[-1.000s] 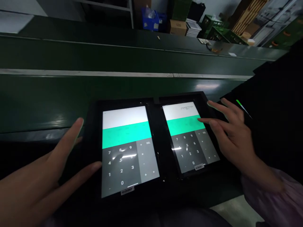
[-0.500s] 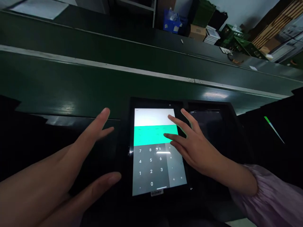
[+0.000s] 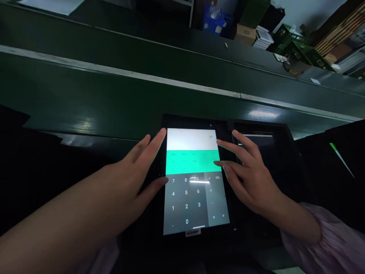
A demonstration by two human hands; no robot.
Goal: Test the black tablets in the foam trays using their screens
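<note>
The left hand and right hand have loose, spread fingers, holding nothing. Tap the bright screen softly with one fingertip, others lifted.

The left tablet lies face up, screen lit, showing a calculator with green band and gray keypad. The right tablet lies beside it, screen mostly dark.
</note>
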